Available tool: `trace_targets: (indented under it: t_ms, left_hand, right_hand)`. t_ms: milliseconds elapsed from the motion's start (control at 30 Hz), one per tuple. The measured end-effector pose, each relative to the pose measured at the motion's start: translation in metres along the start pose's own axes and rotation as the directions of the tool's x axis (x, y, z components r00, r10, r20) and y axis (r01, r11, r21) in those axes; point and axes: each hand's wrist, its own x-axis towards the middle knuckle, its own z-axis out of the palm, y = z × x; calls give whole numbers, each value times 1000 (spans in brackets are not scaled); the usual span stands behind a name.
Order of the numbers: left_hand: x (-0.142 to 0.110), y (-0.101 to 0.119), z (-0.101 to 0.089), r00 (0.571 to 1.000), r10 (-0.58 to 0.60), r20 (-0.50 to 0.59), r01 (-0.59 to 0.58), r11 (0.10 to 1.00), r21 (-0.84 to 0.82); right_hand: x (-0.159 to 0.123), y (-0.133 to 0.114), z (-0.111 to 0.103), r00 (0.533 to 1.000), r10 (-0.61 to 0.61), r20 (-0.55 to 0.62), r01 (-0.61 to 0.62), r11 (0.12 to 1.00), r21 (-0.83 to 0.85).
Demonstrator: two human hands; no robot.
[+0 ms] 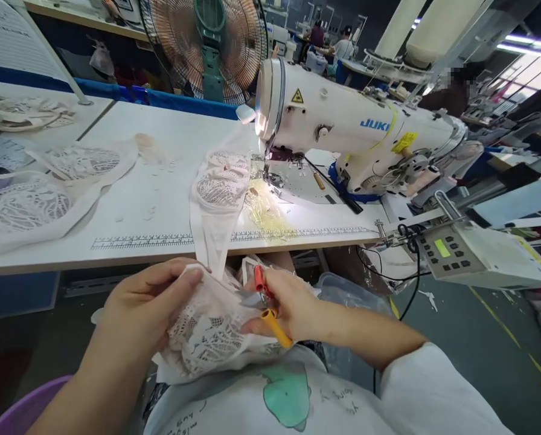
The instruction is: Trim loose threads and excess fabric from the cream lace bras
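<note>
My left hand (146,305) is closed on a piece of pale lace fabric (209,335), gripping its upper edge just below the table's front edge. My right hand (288,305) is closed round a small thread snipper (265,302) with a red and a yellow handle, its blades at the lace. A strap of the same fabric runs up over the table edge to a lace cup (220,181) lying beside the needle of the white sewing machine (356,130).
More lace pieces (39,193) lie at the left of the white table (162,151), which has a printed ruler along its front. A fan (207,45) stands behind. A control box (460,251) sits at the right. A purple tub rim (21,411) shows bottom left. People work far behind.
</note>
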Motion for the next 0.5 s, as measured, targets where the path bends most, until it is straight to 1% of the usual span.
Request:
trace_targets:
  t_ms: [100, 167, 267, 333, 400, 500]
  left_hand:
    - [-7, -1, -3, 996, -56, -72, 56, 998, 3]
    - [-13, 0, -4, 995, -49, -89, 48, 999, -19]
    - [-23, 3, -5, 990, 33, -140, -39, 998, -46]
    - [-30, 3, -5, 975, 118, -186, -119, 993, 4]
    - [-34, 0, -5, 964, 180, -195, -170, 983, 65]
    - [-34, -8, -6, 959, 216, -185, -208, 976, 62]
  right_hand:
    - [-3, -1, 15, 999, 30, -39, -29, 999, 26]
    - [-5, -7, 20, 999, 24, -33, -21, 996, 90]
    - [-9, -18, 20, 1000, 28, -13, -25, 982, 185]
    - [-11, -22, 19, 999, 42, -8, -40, 978, 203]
    - [-12, -20, 19, 998, 56, -14, -53, 985, 167]
    - [-12, -10, 18, 998, 55, 26, -56, 997, 56]
